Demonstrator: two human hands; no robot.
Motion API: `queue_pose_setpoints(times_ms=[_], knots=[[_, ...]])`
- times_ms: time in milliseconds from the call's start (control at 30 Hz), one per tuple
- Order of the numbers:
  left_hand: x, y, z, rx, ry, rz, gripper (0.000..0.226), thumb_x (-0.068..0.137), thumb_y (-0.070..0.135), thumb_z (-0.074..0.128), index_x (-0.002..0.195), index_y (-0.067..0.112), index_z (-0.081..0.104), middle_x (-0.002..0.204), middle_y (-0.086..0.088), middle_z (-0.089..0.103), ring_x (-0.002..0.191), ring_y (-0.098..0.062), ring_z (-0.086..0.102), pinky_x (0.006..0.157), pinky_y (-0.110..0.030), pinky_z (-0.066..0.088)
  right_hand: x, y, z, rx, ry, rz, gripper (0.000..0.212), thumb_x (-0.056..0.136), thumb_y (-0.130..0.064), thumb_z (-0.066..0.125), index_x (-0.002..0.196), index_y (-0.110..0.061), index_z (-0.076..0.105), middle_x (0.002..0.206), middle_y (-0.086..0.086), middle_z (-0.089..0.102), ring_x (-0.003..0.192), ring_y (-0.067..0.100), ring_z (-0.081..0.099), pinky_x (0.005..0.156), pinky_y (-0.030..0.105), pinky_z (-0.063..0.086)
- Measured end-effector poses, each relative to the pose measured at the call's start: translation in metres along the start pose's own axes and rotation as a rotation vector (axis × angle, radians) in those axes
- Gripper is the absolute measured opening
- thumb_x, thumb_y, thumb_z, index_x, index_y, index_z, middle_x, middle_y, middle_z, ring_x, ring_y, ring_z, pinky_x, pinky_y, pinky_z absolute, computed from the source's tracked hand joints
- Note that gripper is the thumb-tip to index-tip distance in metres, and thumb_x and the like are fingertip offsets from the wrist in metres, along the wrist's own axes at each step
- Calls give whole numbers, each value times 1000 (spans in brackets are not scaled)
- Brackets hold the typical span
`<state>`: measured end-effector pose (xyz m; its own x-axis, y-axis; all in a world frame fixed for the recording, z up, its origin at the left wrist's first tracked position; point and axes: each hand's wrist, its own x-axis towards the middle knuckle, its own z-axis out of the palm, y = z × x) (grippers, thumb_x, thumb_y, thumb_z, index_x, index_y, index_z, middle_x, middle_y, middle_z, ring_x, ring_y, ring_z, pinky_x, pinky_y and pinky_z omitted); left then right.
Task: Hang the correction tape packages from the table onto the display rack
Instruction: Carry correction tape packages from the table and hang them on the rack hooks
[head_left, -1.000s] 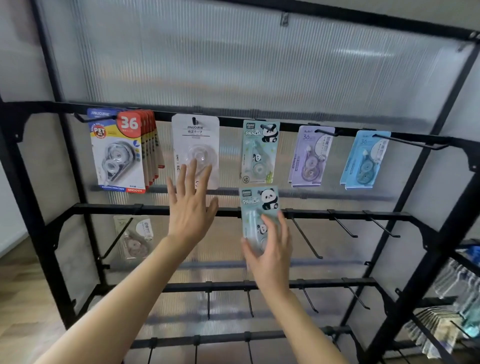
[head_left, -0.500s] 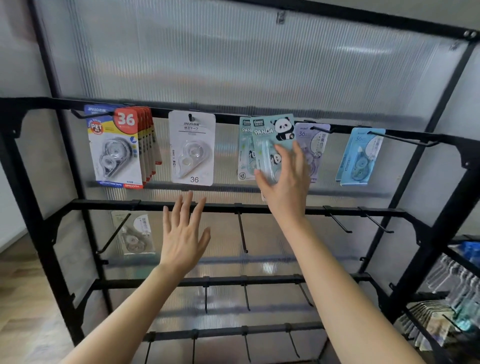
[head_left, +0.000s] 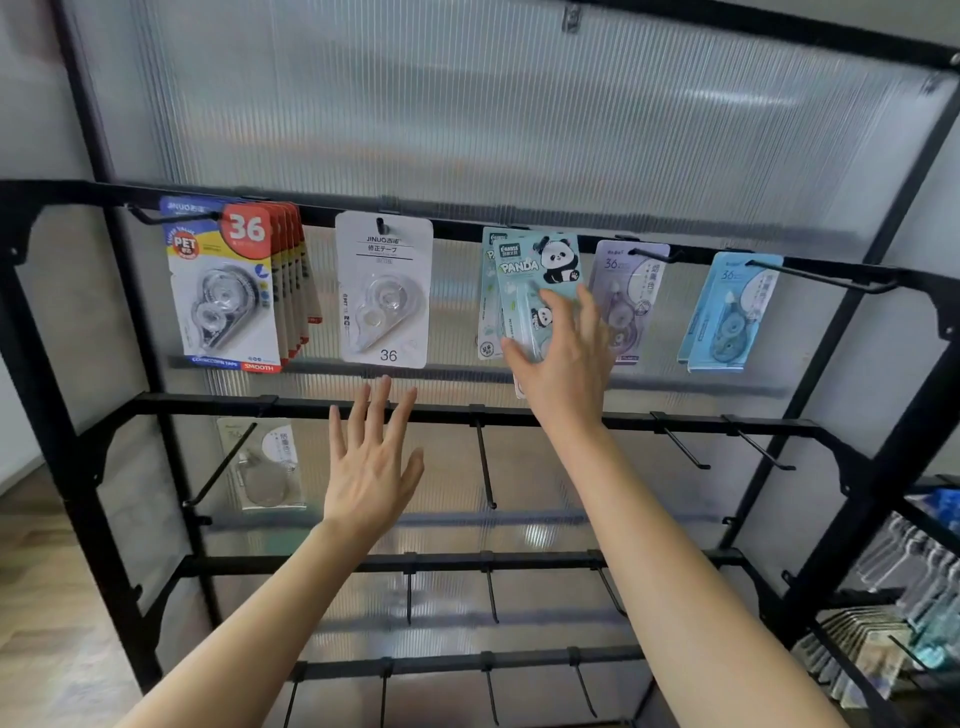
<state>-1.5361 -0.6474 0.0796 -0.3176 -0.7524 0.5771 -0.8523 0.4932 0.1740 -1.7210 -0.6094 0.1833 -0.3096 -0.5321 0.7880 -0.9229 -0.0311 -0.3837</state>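
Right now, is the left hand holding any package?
No, the left hand is spread open and empty below the white package, while the right hand holds the panda package.

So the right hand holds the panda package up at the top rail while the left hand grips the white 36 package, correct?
Not quite. In the head view the left hand is open below the white 36 package, gripping nothing. The right hand does hold the panda package at the top rail.
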Motion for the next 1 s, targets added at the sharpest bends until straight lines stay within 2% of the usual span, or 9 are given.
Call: queue_pose_setpoints(times_ms=[100,267,400,500,567,667,800,1000], knots=[[0,-1,3,14,4,-7,67,98,38,36,144,28,-13,158,-7,-11,137,-18,-28,110,-41,-23,9,3,15,7,-21,18,60,83,-39,68,133,-15,47,151,13,26,134,34,30,100,49,34],[1,-1,2,4,9,8,66,98,34,38,151,21,2,159,-10,-6,142,-22,-19,112,-37,-20,25,4,43,-49,-93,64,64,85,-41,66,137,-16,39,153,15,18,136,35,25,103,47,34],[-1,-2,4,1,-2,9,65,98,33,39,151,20,2,159,-11,-6,139,-20,-21,113,-37,-17,33,7,57,-22,-155,73,66,86,-28,67,142,-17,33,155,16,9,140,35,16,106,47,35],[-1,-3,7,34,-15,-4,65,100,35,34,151,20,-4,157,-9,-14,139,-22,-23,114,-37,-16,29,9,62,-21,-256,79,81,85,-17,68,150,-20,19,157,17,-3,143,40,6,112,49,28],[0,-4,9,73,-42,-8,65,100,38,29,150,21,-9,154,-8,-21,138,-23,-26,114,-38,-17,24,11,62,-60,-314,92,89,87,-21,66,152,-22,6,157,18,-8,143,42,3,114,50,24],[1,-5,10,95,-65,-18,65,100,39,28,150,21,-9,157,-9,-15,143,-25,-20,113,-40,-17,10,11,56,-119,-313,91,94,88,-30,64,152,-21,-4,158,18,-8,144,41,4,114,50,20],[1,-6,12,143,-96,0,66,99,41,26,147,23,-14,158,-9,-15,144,-26,-19,111,-42,-19,-33,7,47,-81,-293,96,87,90,-28,62,152,-20,1,158,17,-4,144,38,8,113,48,22],[-8,-3,5,135,-100,23,63,100,39,31,152,21,0,159,-9,-7,146,-26,-11,111,-43,-19,-115,8,36,-48,-345,89,72,94,-30,54,152,-17,13,158,16,3,145,33,10,114,44,21]])
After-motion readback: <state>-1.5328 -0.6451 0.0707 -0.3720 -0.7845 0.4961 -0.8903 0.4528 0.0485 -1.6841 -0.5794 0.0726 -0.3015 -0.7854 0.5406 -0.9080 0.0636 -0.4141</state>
